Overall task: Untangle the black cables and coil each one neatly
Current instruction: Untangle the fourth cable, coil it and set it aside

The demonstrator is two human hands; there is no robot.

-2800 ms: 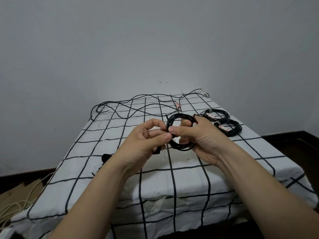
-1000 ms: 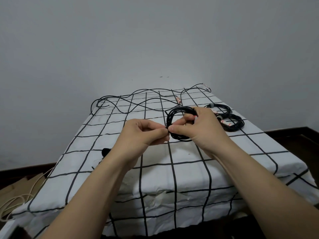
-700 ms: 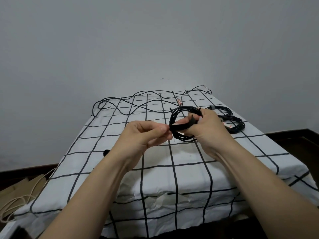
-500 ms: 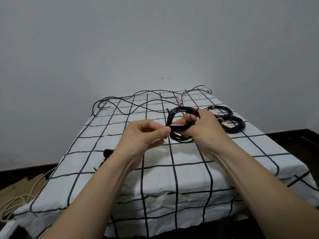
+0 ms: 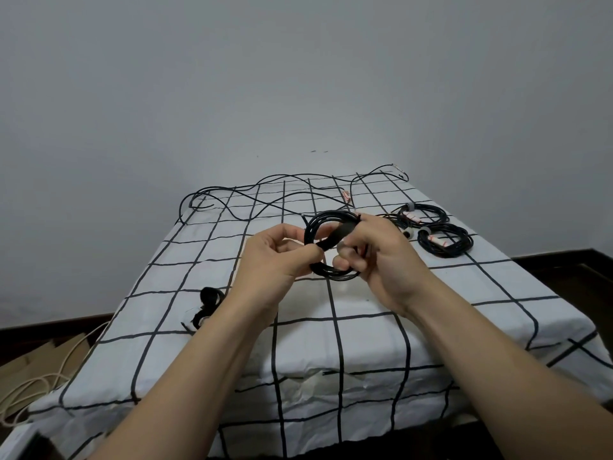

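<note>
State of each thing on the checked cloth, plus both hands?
Round black cable coil: wound, held above the white checked cloth.
Flat black strap: taut across that coil, between the hands.
Left hand: pinches the strap end.
Right hand: grips the coil.
Far tied black coil: finished, lying flat.
Near tied black coil: finished, lying flat.
Loose thin black cable: uncoiled, sprawled along far edge.

Viewpoint: worn on the head, close to the near end of the cloth-covered table [image 5: 481, 287].
Facing: forward and down, toward the wall [image 5: 298, 78].
</note>
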